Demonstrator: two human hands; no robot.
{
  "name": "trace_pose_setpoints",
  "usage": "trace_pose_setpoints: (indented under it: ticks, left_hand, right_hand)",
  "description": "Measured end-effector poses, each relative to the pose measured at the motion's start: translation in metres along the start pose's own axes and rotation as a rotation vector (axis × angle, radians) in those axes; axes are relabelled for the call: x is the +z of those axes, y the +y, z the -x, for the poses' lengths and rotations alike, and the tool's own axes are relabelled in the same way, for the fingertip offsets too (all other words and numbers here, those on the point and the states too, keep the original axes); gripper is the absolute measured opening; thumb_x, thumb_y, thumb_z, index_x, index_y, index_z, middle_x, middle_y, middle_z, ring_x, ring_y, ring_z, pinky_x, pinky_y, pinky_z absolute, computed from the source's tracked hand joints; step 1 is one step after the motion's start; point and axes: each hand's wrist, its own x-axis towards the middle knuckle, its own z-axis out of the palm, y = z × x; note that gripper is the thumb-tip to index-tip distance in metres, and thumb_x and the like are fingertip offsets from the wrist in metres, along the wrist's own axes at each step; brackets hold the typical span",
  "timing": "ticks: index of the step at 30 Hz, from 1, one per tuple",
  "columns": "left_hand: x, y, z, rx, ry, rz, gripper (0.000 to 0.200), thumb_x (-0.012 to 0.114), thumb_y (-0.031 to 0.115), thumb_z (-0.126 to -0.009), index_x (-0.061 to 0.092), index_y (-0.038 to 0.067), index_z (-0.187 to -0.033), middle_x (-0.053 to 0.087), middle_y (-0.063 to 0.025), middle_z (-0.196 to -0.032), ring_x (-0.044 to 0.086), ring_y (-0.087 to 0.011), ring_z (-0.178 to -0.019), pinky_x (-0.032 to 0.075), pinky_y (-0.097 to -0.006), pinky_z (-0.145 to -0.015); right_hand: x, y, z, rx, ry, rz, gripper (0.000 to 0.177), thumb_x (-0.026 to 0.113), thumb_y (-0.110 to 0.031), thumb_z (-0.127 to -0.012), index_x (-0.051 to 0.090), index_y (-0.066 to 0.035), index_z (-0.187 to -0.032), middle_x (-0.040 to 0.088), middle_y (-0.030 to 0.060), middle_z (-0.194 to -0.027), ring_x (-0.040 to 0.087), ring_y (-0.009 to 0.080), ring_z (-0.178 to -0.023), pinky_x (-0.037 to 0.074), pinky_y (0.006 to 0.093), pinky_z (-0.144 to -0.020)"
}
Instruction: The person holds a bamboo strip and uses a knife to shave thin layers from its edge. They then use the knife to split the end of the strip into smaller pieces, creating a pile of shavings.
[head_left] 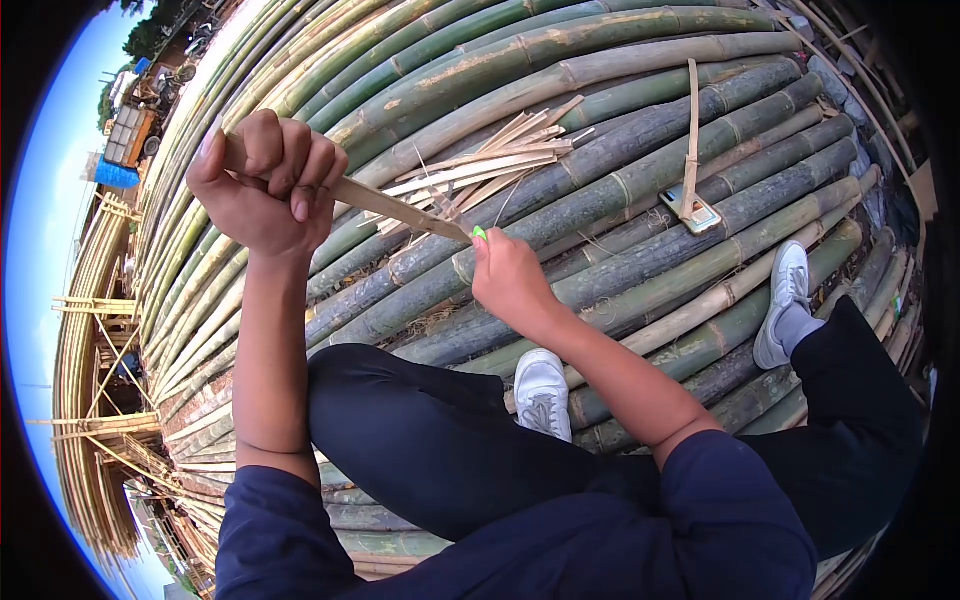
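Observation:
My left hand (265,180) is raised and clenched around one end of a thin bamboo strip (395,207). The strip slants down to my right hand (510,280), which grips a small tool with a green tip (480,233) pressed against the strip's far end. Both hands are above a wide stack of green bamboo poles (600,190) on which I sit.
A pile of split bamboo slivers (490,165) lies on the poles just beyond my hands. A phone (692,212) rests on the poles to the right, with one long strip (692,130) lying over it. My legs and white shoes (785,300) stretch across the stack.

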Motion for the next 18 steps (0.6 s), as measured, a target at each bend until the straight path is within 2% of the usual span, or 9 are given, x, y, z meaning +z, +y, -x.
trace_pose_setpoints:
  ticks: [3, 6, 8, 9, 11, 14, 16, 18]
  left_hand:
    - [0.004, -0.002, 0.001, 0.007, -0.076, 0.015, 0.050, 0.039, 0.047, -0.093, 0.029, 0.018, -0.055, 0.026, 0.0062, -0.042, 0.031, -0.0065, -0.031, 0.022, -0.0202, -0.035]
    - [0.006, -0.003, 0.001, 0.004, -0.100, 0.005, 0.049, 0.039, 0.047, -0.093, 0.029, 0.018, -0.055, 0.025, 0.0064, -0.042, 0.029, -0.0060, -0.031, 0.021, -0.0204, -0.036]
    - [0.007, -0.004, 0.000, -0.026, -0.041, -0.044, 0.050, 0.032, 0.052, -0.093, 0.026, 0.018, -0.057, 0.024, 0.0061, -0.043, 0.024, -0.0070, -0.032, 0.019, -0.0240, -0.038]
    - [0.011, -0.004, -0.002, -0.028, 0.048, -0.057, 0.050, 0.034, 0.051, -0.092, 0.026, 0.018, -0.056, 0.024, 0.0055, -0.043, 0.023, -0.0079, -0.033, 0.018, -0.0245, -0.038]
    - [0.009, -0.003, -0.007, -0.005, 0.100, -0.064, 0.049, 0.036, 0.049, -0.092, 0.028, 0.018, -0.056, 0.025, 0.0055, -0.043, 0.025, -0.0080, -0.032, 0.020, -0.0240, -0.038]
    - [0.011, -0.006, -0.010, -0.011, 0.173, -0.078, 0.048, 0.037, 0.048, -0.093, 0.030, 0.018, -0.056, 0.026, 0.0051, -0.043, 0.026, -0.0087, -0.032, 0.022, -0.0242, -0.038]
    - [0.015, -0.008, -0.008, -0.041, 0.081, -0.050, 0.048, 0.037, 0.048, -0.092, 0.030, 0.017, -0.056, 0.025, 0.0050, -0.043, 0.026, -0.0090, -0.033, 0.021, -0.0245, -0.038]
    - [0.020, -0.010, -0.005, -0.040, 0.078, -0.053, 0.048, 0.037, 0.048, -0.092, 0.030, 0.017, -0.056, 0.025, 0.0048, -0.043, 0.026, -0.0091, -0.033, 0.021, -0.0246, -0.038]
  right_hand:
    - [0.014, -0.001, 0.004, -0.098, 0.106, -0.077, 0.025, 0.046, -0.014, -0.096, 0.053, 0.007, -0.084, 0.058, 0.0306, -0.068, 0.058, 0.0490, -0.067, 0.045, 0.0534, -0.061]
    - [0.015, 0.006, 0.000, -0.004, 0.012, 0.000, 0.023, 0.046, -0.011, -0.095, 0.055, 0.008, -0.084, 0.061, 0.0301, -0.076, 0.061, 0.0473, -0.075, 0.048, 0.0531, -0.068]
    - [0.027, 0.036, -0.009, -0.036, 0.025, -0.033, 0.024, 0.046, -0.013, -0.095, 0.054, 0.007, -0.084, 0.060, 0.0303, -0.073, 0.060, 0.0478, -0.072, 0.047, 0.0529, -0.065]
    - [0.024, 0.038, -0.013, -0.069, 0.032, -0.067, 0.025, 0.046, -0.015, -0.096, 0.053, 0.007, -0.084, 0.058, 0.0304, -0.069, 0.059, 0.0482, -0.069, 0.047, 0.0528, -0.062]
    - [0.023, 0.041, -0.019, -0.093, 0.022, -0.013, 0.025, 0.046, -0.015, -0.096, 0.053, 0.006, -0.084, 0.059, 0.0302, -0.069, 0.059, 0.0482, -0.069, 0.047, 0.0530, -0.063]
    - [0.004, -0.003, -0.011, -0.128, 0.057, 0.008, 0.026, 0.046, -0.015, -0.096, 0.054, 0.006, -0.083, 0.059, 0.0296, -0.069, 0.059, 0.0485, -0.069, 0.047, 0.0535, -0.063]
    - [0.001, -0.016, -0.006, -0.158, 0.096, -0.016, 0.026, 0.046, -0.015, -0.095, 0.054, 0.005, -0.083, 0.059, 0.0292, -0.070, 0.059, 0.0488, -0.069, 0.047, 0.0537, -0.063]
    - [0.009, -0.013, -0.004, -0.095, 0.141, -0.091, 0.026, 0.047, -0.015, -0.095, 0.054, 0.006, -0.082, 0.059, 0.0292, -0.069, 0.059, 0.0488, -0.069, 0.047, 0.0533, -0.063]
